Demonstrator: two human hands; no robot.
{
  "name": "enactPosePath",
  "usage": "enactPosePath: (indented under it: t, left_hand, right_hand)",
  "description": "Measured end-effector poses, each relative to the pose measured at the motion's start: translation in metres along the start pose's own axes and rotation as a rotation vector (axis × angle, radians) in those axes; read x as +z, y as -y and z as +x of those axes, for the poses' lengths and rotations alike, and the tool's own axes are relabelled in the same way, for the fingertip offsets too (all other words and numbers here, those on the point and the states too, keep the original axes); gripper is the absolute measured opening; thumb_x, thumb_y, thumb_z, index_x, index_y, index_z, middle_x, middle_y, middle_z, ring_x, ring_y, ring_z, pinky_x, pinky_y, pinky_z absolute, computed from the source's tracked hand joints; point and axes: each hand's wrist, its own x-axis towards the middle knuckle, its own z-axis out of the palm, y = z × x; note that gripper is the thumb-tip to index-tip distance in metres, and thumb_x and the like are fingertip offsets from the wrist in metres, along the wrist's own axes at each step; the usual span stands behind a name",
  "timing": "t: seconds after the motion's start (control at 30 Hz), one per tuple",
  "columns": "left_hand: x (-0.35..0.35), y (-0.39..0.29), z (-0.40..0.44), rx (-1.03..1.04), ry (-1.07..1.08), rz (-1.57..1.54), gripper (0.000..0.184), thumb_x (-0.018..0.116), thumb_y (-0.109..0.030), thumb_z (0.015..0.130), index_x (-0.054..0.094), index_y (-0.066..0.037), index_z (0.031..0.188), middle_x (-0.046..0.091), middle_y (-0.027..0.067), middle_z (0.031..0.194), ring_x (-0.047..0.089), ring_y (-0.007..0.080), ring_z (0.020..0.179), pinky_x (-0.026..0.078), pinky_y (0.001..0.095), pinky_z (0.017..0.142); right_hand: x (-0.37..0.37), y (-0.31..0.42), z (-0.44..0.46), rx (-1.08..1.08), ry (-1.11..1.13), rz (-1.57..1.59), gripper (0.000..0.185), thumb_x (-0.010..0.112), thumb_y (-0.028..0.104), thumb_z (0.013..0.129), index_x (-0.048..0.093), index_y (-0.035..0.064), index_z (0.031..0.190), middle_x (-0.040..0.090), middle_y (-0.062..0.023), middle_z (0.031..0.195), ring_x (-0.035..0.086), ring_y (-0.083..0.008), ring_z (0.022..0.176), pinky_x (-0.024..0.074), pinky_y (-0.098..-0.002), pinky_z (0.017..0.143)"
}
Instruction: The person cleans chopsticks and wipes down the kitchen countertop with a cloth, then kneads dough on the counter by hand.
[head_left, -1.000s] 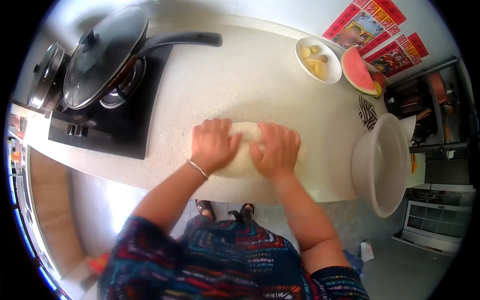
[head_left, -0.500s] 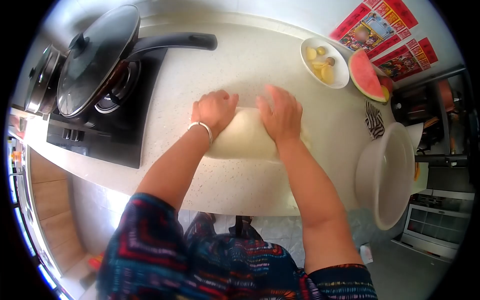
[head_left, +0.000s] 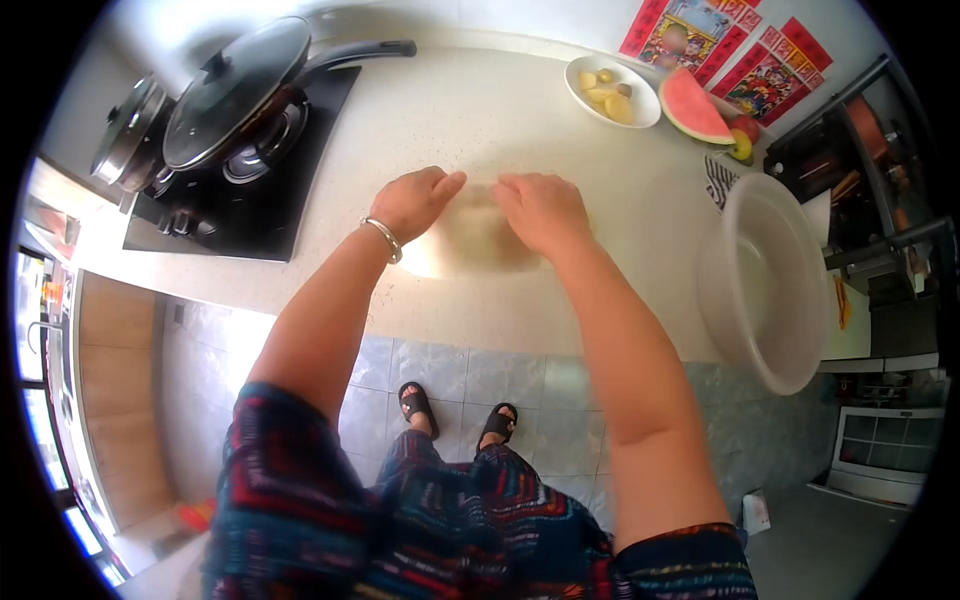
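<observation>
A large pale lump of dough [head_left: 470, 250] lies on the speckled white counter, smeared by motion. My left hand [head_left: 408, 207], with a silver bangle at its wrist, is curled over the dough's far left part. On the far right part, my right hand [head_left: 545, 212] is bent the same way, its fingers hooked over the back edge. Both thumbs point inward, with a small gap between the hands. The fingertips are partly hidden behind the knuckles and dough.
At the left, a lidded frying pan [head_left: 235, 100] and a steel pot [head_left: 135, 135] stand on the black gas hob [head_left: 265, 215]. A plate [head_left: 645, 105] of cut pieces, a watermelon wedge [head_left: 695, 108], a striped cloth [head_left: 720, 180] and a big white basin [head_left: 735, 290] are at the right.
The view has shifted, showing more floor and my sandalled feet. My right hand has gone from fingers raised and spread to curled over the dough; both hands now meet its far edge.
</observation>
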Motion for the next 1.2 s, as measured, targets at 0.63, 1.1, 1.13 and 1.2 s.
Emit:
enactPosePath:
  t: [0.63,1.1,1.13,1.2]
  left_hand:
    - [0.072,0.004,-0.064,0.585,-0.425,0.246,0.040,0.050,-0.033,0.083,0.054,-0.008,0.115,0.054,0.0120,0.120,0.052,0.0322,0.109,0.034,0.0479,0.096]
    - [0.057,0.007,0.099,0.253,-0.167,0.262,0.026,0.046,-0.029,0.087,0.065,-0.011,0.086,0.066,0.0078,0.086,0.060,0.0255,0.086,0.043,0.0396,0.080]
    - [0.055,0.006,0.111,0.195,-0.100,0.271,0.029,0.045,-0.031,0.087,0.065,-0.010,0.084,0.067,0.0081,0.085,0.060,0.0260,0.085,0.044,0.0395,0.079]
    - [0.051,0.003,0.129,0.122,-0.041,0.242,0.031,0.048,-0.032,0.085,0.067,-0.008,0.077,0.067,0.0109,0.079,0.062,0.0305,0.080,0.049,0.0426,0.075]
  right_hand:
    - [0.045,-0.009,-0.080,-0.424,-0.620,0.062,0.034,0.050,0.039,0.088,0.061,0.0138,0.107,0.054,-0.0040,0.098,0.053,-0.0222,0.097,0.0334,-0.0412,0.091]
    - [0.044,-0.032,0.087,0.005,-0.240,0.246,0.033,0.056,0.040,0.085,0.068,0.0102,0.091,0.065,-0.0105,0.087,0.060,-0.0294,0.082,0.0447,-0.0442,0.076]
    - [0.043,-0.034,0.098,0.073,-0.150,0.283,0.037,0.053,0.042,0.087,0.068,0.0097,0.095,0.065,-0.0127,0.094,0.061,-0.0313,0.089,0.0458,-0.0441,0.081]
    - [0.046,-0.039,0.116,0.134,-0.116,0.315,0.038,0.051,0.043,0.087,0.068,0.0095,0.096,0.065,-0.0132,0.097,0.060,-0.0314,0.093,0.0454,-0.0437,0.083]
